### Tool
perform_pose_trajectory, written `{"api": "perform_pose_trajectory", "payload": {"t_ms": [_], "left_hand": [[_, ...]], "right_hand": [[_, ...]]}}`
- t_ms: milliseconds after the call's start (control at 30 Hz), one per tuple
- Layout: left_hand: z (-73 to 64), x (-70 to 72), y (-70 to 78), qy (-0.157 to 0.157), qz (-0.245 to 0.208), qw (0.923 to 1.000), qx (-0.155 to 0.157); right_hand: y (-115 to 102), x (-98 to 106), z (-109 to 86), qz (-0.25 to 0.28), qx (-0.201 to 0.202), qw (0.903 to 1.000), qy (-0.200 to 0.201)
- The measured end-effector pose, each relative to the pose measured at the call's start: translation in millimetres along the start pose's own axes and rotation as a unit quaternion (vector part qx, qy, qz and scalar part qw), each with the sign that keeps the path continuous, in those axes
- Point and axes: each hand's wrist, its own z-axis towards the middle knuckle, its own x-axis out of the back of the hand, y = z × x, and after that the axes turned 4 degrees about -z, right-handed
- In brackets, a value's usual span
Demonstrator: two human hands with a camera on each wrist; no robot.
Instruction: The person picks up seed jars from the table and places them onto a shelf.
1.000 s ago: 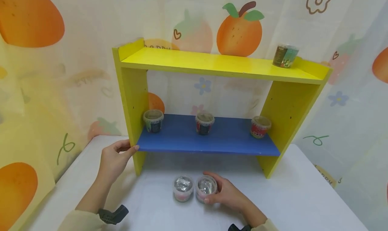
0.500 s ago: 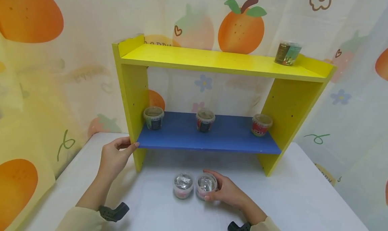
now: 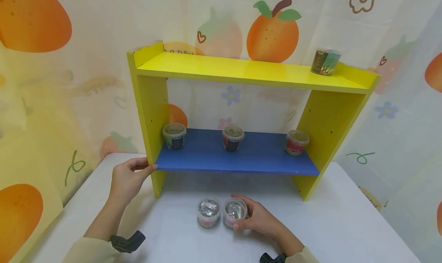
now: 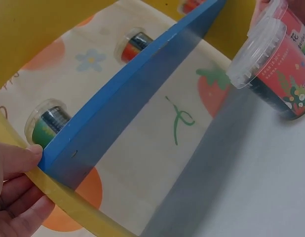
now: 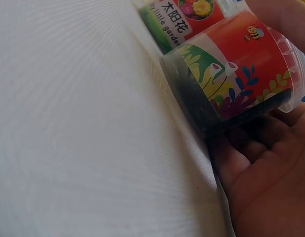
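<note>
My left hand (image 3: 127, 179) grips the front edge of the yellow shelf unit's left side panel (image 3: 141, 113), its thumb at the corner of the blue shelf board (image 3: 207, 161). On the white table, my right hand (image 3: 259, 219) holds a small clear-lidded plant-kit tub (image 3: 235, 210) between thumb and fingers. This tub has a red printed label with leaves and dark contents, as the right wrist view shows (image 5: 241, 74). A similar tub (image 3: 208, 213) stands close at its left. The left wrist view shows my left thumb and curled fingers (image 4: 24, 197) around the yellow panel.
Three similar tubs stand on the blue board: one at left (image 3: 174, 137), one mid-shelf (image 3: 233, 139), one at right (image 3: 296, 143). Another tub (image 3: 325, 62) sits on the yellow top shelf (image 3: 224, 66), right side. A fruit-print curtain (image 3: 103, 32) hangs behind.
The head view shifts slightly between frames. Both hands and all the tubs keep their places.
</note>
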Motion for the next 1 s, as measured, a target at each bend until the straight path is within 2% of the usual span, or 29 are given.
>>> {"api": "perform_pose_trajectory", "payload": {"t_ms": [300, 600, 733, 833, 1000], "left_hand": [[-1.6, -1.1, -2.3, 0.022, -0.02, 0.9994, -0.015], [-2.2, -1.6, -4.6, 0.026, -0.019, 0.999, -0.031], [-0.3, -4.5, -5.5, 0.02, -0.025, 0.9992, -0.024], [0.0, -5.2, -5.6, 0.016, -0.027, 0.9995, -0.011], [0.1, -3.4, -4.9, 0.017, -0.027, 0.9995, -0.001]], "right_hand": [[2.3, -1.7, -1.1, 0.034, 0.011, 0.9993, -0.008], [-8.7, 1.2, -5.1, -0.004, 0.013, 0.9994, 0.031], [-30.3, 10.5, -11.6, -0.006, 0.026, 0.9976, 0.063], [-55.8, 18.6, -18.0, -0.002, 0.055, 0.9955, 0.077], [-116.1, 36.2, -29.7, -0.037, 0.139, 0.9849, 0.097]]}}
